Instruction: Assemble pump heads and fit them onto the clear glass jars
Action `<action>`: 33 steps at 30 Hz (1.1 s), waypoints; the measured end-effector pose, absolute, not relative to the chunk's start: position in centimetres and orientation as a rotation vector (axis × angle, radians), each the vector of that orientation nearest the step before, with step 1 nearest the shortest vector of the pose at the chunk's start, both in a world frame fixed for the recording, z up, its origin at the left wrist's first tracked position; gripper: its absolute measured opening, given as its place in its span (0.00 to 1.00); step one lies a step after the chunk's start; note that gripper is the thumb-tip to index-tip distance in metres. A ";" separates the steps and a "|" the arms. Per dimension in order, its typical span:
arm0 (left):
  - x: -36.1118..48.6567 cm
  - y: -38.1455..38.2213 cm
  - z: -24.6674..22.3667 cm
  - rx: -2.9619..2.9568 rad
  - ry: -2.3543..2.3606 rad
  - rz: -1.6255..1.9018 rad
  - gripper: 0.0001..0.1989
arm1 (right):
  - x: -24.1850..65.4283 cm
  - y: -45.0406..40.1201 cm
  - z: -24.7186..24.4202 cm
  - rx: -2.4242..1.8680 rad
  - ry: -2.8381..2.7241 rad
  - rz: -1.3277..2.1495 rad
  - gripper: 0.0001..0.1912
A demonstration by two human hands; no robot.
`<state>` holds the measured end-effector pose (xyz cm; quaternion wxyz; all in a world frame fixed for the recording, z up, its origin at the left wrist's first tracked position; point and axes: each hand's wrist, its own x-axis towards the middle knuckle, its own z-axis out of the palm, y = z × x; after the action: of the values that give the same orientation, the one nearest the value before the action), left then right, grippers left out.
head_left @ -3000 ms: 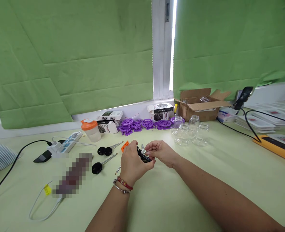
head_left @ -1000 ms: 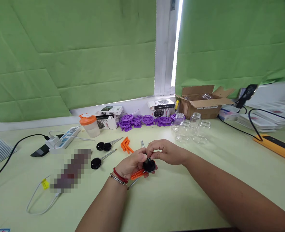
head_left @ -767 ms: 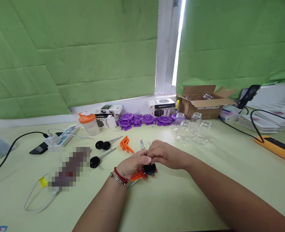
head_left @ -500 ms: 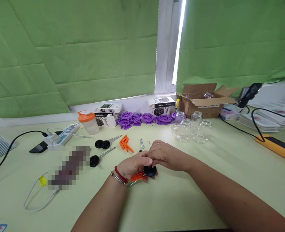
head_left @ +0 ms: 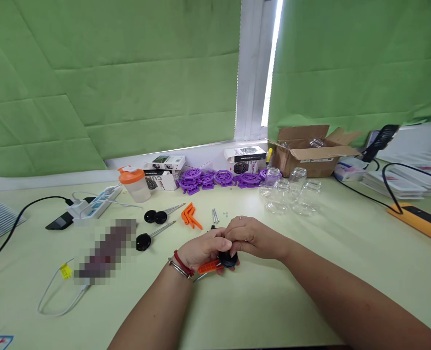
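My left hand (head_left: 210, 245) is closed around a black round part (head_left: 228, 259) with an orange lever-like piece (head_left: 208, 267) beside it. A thin metal rod (head_left: 201, 277) sticks out below the orange piece. From the right, the bent fingers of my right hand (head_left: 246, 237) press on the top of the black part, and the two hands touch. What lies under the fingertips is hidden. Just beyond the hands, several loose screws (head_left: 215, 215) and tiny nuts (head_left: 226, 214) rest on the table, along with orange angled pieces (head_left: 190, 216).
Black discs with metal rods (head_left: 143, 241) lie to the left. Purple wheel-shaped parts (head_left: 223, 178) line the back, near clear glass jars (head_left: 281, 194) and an open cardboard box (head_left: 306, 160). An orange-lidded bottle (head_left: 133, 183) and a power strip (head_left: 104, 201) stand at the left.
My hands hold nearly the same pose on the black part. The whole view has shifted very slightly.
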<state>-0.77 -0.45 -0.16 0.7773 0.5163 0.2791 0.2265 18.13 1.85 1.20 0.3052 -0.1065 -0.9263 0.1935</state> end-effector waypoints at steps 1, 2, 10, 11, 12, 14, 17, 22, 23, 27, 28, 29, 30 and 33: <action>-0.8 -0.5 -0.1 1.115 0.598 0.493 0.25 | 18.1 1.8 1.1 -0.272 -2.430 0.527 0.07; -0.8 -0.5 -0.1 1.113 0.592 0.498 0.25 | 18.0 1.8 1.0 -0.266 -2.406 0.541 0.07; -0.9 -0.6 -0.1 1.098 0.605 0.512 0.24 | 17.9 1.6 0.9 -0.263 -2.368 0.593 0.08; -0.9 -0.6 0.0 1.095 0.603 0.511 0.24 | 17.9 1.6 0.9 -0.266 -2.366 0.583 0.08; -0.9 -0.6 0.0 1.095 0.604 0.508 0.24 | 17.9 1.5 0.9 -0.268 -2.365 0.578 0.08; -0.9 -0.7 0.0 1.095 0.612 0.505 0.24 | 17.8 1.5 0.9 -0.276 -2.360 0.577 0.08; -0.8 -0.7 0.2 1.098 0.616 0.506 0.24 | 17.8 1.5 0.9 -0.289 -2.353 0.598 0.09; -0.7 -0.6 0.2 1.113 0.611 0.481 0.26 | 17.9 1.5 0.8 -0.289 -2.331 0.653 0.08; -0.8 -0.6 0.1 1.115 0.611 0.484 0.26 | 17.9 1.5 0.7 -0.285 -2.323 0.660 0.07; -0.9 -0.6 -0.1 1.115 0.609 0.491 0.25 | 17.8 1.5 0.4 -0.272 -2.281 0.688 0.05; -0.9 -0.6 -0.1 1.114 0.610 0.492 0.25 | 17.8 1.5 0.4 -0.271 -2.272 0.696 0.05; -0.9 -0.5 -0.1 1.113 0.614 0.494 0.24 | 17.8 1.5 0.3 -0.269 -2.271 0.704 0.05; -0.9 -0.5 -0.1 1.111 0.621 0.497 0.24 | 17.7 1.5 0.3 -0.268 -2.276 0.707 0.06; -0.8 -0.5 -0.1 1.108 0.632 0.500 0.24 | 17.7 1.7 0.2 -0.259 -2.310 0.689 0.08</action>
<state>-0.84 -0.54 -0.08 0.7744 0.5116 0.2920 0.2308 17.68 1.66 0.23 0.3511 -0.1000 -0.8921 0.2661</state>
